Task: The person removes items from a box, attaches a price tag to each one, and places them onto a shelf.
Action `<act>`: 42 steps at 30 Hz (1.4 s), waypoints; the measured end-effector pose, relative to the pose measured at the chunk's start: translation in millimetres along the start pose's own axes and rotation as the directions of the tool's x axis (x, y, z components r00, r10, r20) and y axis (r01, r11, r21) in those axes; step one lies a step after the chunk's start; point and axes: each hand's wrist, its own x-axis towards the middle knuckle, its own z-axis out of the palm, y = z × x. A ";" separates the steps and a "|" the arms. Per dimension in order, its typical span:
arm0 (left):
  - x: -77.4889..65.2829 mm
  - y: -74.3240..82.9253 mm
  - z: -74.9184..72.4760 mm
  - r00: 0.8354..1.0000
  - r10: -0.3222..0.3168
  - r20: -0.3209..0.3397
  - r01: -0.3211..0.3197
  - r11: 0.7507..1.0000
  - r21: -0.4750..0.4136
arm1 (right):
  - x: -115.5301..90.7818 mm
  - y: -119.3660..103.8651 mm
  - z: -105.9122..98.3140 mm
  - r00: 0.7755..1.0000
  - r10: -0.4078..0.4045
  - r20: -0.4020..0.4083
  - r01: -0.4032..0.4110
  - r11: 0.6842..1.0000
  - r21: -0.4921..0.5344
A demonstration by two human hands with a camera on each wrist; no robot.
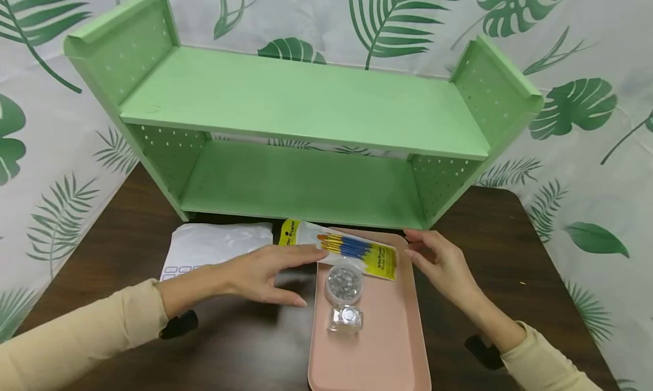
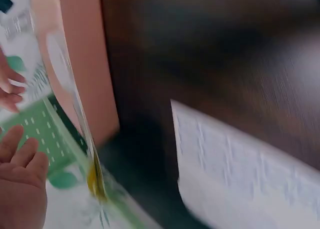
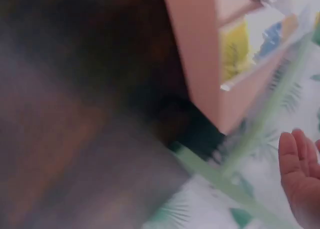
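A pack of artist brushes with yellow ends and blue handles lies slantwise over the far end of a pink tray, its left end past the tray's rim. In front of it on the tray are a round clear container of silvery bits and a small clear box. My left hand hovers at the tray's left side, fingers extended, index fingertip overlapping the pack in the head view. At the far right corner of the tray is my right hand, thumb and fingers apart, holding nothing.
A green two-tier shelf stands across the back of the dark wooden table. A white plastic package lies left of the tray, partly behind my left forearm. Leaf-patterned cloth hangs behind.
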 end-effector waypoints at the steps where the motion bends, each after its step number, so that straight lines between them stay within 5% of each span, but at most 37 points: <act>1: 0.8 2.7 6.1 1.000 -0.010 -0.019 0.009 0.999 -0.044 | -3.6 2.7 2.7 0.999 0.041 -0.007 -0.041 0.999 0.009; 5: 7.4 10.9 27.5 0.995 -0.050 -0.087 0.033 0.982 -0.186 | -14.4 12.0 10.8 0.980 0.201 -0.002 -0.201 0.979 0.023; 9: 15.5 15.5 43.4 0.989 -0.125 -0.082 0.090 0.937 -0.338 | -19.5 19.7 15.3 0.923 0.378 0.069 -0.383 0.918 0.101; 12: 18.7 17.5 53.6 0.984 -0.169 -0.056 0.128 0.891 -0.436 | -19.8 24.6 17.9 0.842 0.516 0.155 -0.539 0.806 0.245; 16: 19.9 20.8 62.7 0.975 -0.214 -0.062 0.156 0.854 -0.496 | -15.9 26.3 20.9 0.721 0.644 0.257 -0.684 0.601 0.413; 19: 23.1 24.1 68.6 0.969 -0.238 -0.070 0.167 0.833 -0.528 | -14.4 26.8 22.2 0.669 0.687 0.283 -0.726 0.524 0.445; 23: 30.6 26.6 75.7 0.970 -0.231 -0.079 0.148 0.812 -0.565 | -12.7 29.4 23.1 0.660 0.702 0.267 -0.737 0.535 0.414; 31: 33.0 27.3 77.5 0.966 -0.241 -0.092 0.147 0.808 -0.571 | -1.9 30.5 33.2 0.703 0.669 0.241 -0.707 0.620 0.341; 42: 41.1 28.9 78.6 0.972 -0.233 -0.044 0.185 0.861 -0.475 | -4.7 35.9 29.3 0.734 0.643 0.218 -0.679 0.696 0.234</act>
